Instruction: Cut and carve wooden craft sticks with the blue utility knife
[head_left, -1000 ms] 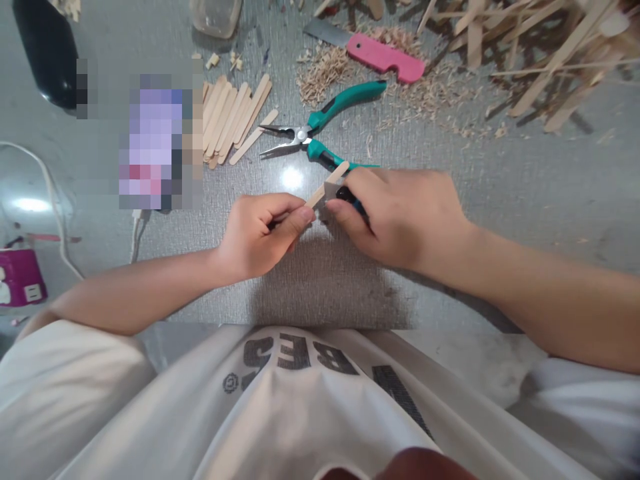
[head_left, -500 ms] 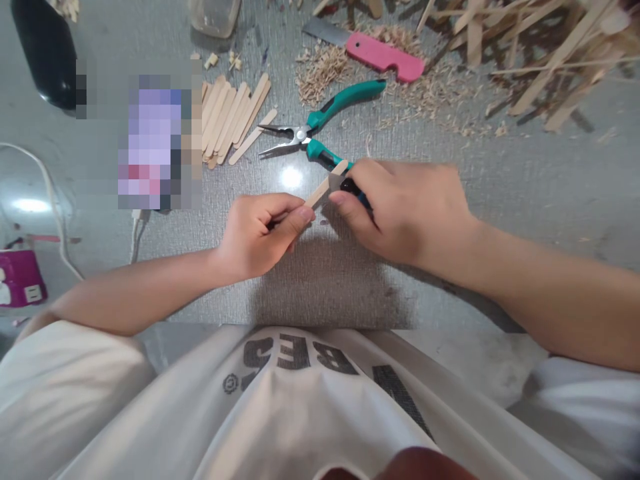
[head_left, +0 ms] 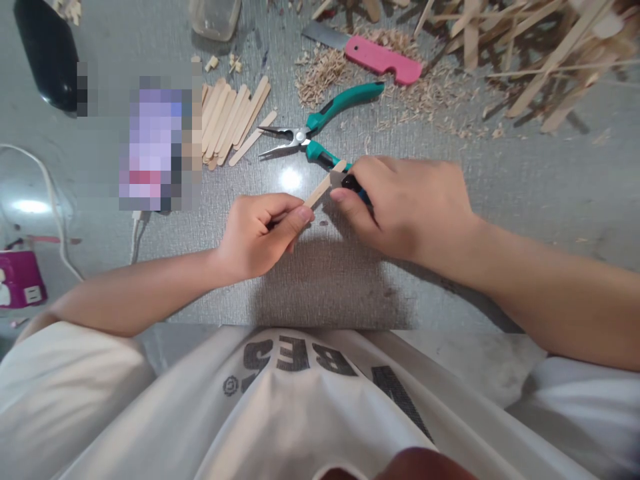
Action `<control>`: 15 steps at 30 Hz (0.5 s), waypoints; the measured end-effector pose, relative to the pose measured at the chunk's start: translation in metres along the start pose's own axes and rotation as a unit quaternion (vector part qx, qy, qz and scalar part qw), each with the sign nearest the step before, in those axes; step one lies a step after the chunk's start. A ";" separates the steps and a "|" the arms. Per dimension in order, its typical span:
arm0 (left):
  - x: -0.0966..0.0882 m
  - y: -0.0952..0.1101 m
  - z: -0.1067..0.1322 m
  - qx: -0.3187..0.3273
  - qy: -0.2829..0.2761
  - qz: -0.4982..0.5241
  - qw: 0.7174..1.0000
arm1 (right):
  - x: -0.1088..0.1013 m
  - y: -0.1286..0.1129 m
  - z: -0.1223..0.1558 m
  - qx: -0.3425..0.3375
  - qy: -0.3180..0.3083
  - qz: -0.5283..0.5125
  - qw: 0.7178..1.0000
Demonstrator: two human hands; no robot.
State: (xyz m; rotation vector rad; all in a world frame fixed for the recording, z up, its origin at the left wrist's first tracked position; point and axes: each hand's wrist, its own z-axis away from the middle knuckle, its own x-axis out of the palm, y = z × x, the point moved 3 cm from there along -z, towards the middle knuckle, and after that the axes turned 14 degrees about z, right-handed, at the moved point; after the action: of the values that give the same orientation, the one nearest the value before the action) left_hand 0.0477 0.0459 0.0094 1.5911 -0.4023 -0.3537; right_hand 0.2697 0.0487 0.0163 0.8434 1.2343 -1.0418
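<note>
My left hand (head_left: 263,233) is closed around the near end of a flat wooden stick (head_left: 323,187), which points up and to the right. My right hand (head_left: 405,203) is closed on a small knife with a black handle (head_left: 353,185); its short blade rests against the stick near the far tip. Both hands hover just over the grey table (head_left: 500,180), close to my chest. Most of the knife's handle is hidden inside my fist.
Green-handled pliers (head_left: 320,130) lie open just beyond my hands. A row of flat sticks (head_left: 233,120) sits to their left, a pink-handled cutter (head_left: 377,57) and wood shavings (head_left: 320,73) behind, a heap of sticks (head_left: 540,47) at the back right. A white cable (head_left: 53,207) runs at left.
My right hand has slid the knife along the stick, away from my left hand and toward the far tip. The left hand has stayed still.
</note>
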 end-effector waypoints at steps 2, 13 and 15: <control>0.000 0.001 0.000 0.001 0.000 -0.008 1.000 | -0.001 -0.001 -0.001 0.010 -0.008 0.022 1.000; 0.001 0.002 0.000 0.012 0.004 -0.003 1.000 | -0.005 -0.003 -0.001 0.011 -0.034 0.036 0.999; 0.001 0.002 0.000 0.014 0.004 -0.001 1.000 | -0.005 -0.003 -0.001 0.012 -0.034 0.044 0.998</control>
State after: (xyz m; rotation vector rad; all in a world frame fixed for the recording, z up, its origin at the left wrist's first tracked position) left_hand 0.0485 0.0454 0.0115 1.6207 -0.4009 -0.3439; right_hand 0.2665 0.0497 0.0210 0.8653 1.1200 -1.0084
